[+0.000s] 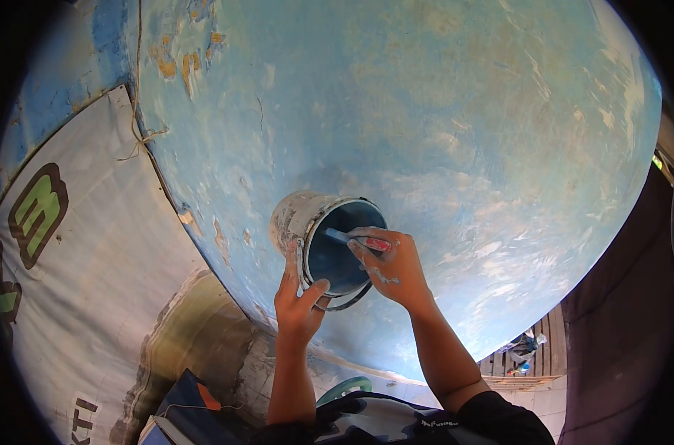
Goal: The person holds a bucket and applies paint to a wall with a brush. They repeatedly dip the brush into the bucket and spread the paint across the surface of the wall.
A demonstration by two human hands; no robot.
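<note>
My left hand (298,308) grips a paint bucket (291,215) low on its near side, thumb at the rim and fingers along the outer wall. The bucket is smeared with white and tilted so its mouth faces me; its inside is dark blue, and a wire handle hangs under the rim. At the mouth, my right hand (396,271) is closed around a short tool with a red and pale blue handle (374,243). Its pale end points into the bucket, and I cannot tell what kind of tool it is. Whitish smears mark the right hand.
Behind the bucket rises a blue wall (456,111) with pale patches and peeling spots. A white banner (92,200) with green lettering hangs at left, a cord (137,89) above it. Dark cloth (626,297) hangs at right. Wooden slats (552,341) lie low right.
</note>
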